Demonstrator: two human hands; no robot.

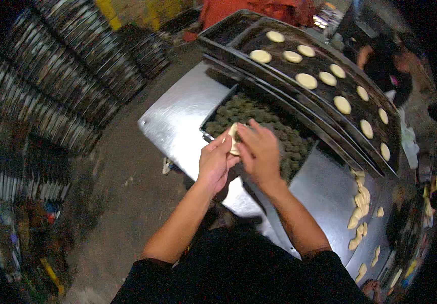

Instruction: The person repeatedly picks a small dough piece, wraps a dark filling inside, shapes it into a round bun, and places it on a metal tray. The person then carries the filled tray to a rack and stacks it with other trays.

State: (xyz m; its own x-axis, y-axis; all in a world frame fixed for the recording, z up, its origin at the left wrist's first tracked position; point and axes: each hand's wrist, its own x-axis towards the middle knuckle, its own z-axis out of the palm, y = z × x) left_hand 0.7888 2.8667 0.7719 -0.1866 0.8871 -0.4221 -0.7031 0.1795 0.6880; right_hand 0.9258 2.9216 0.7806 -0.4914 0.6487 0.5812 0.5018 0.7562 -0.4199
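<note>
Above a tray [209, 117] of dark greenish-brown filling balls [259, 114], both hands are at one pale piece of dough [234, 147]. My left hand [214, 163] is closed around it from the left. My right hand [263, 157] bends over it from the right, fingers at its edge. A small dark patch shows between the dough and my right fingers; I cannot tell whether it is filling. Several flat, pale dough rounds [307, 81] lie spaced out on a large black baking tray [279, 71] beyond the filling.
Loose dough pieces [361, 202] lie on the metal table [325, 197] at the right. Stacked trays or racks [66, 66] stand at the left beyond the floor. Red cloth [259, 12] hangs at the back. Another person [388, 71] is at the far right.
</note>
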